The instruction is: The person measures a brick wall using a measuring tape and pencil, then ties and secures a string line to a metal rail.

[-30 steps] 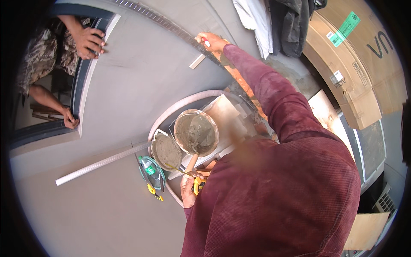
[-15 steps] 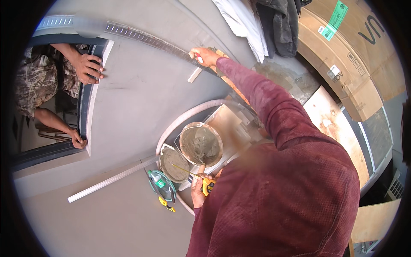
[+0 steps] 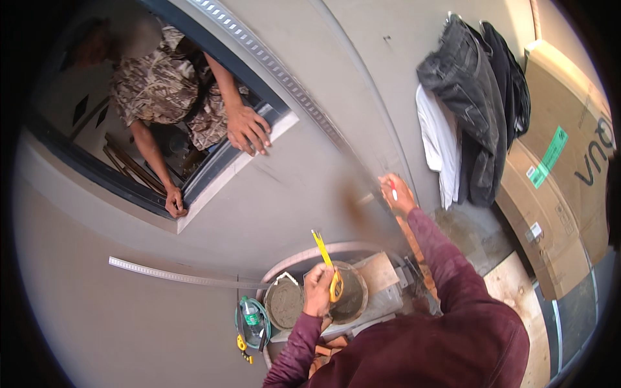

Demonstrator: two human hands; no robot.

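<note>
Grey wall (image 3: 272, 194) fills mid-frame, with another person's hands (image 3: 248, 129) on a window ledge at upper left. The left hand (image 3: 317, 290), lower centre, has risen in front of the right-hand mortar bucket (image 3: 355, 299), fingers wrapped around a yellow tape measure (image 3: 336, 288); its short blade (image 3: 321, 247), formerly lying leftward over mortar, now points up the frame, apparently freeing it for use at the wall. Right of centre, the right hand (image 3: 397, 193) curls around a small red-and-white object (image 3: 393, 190) beside a perforated strip (image 3: 278, 76); whether it grips the strip, I cannot tell.
</note>
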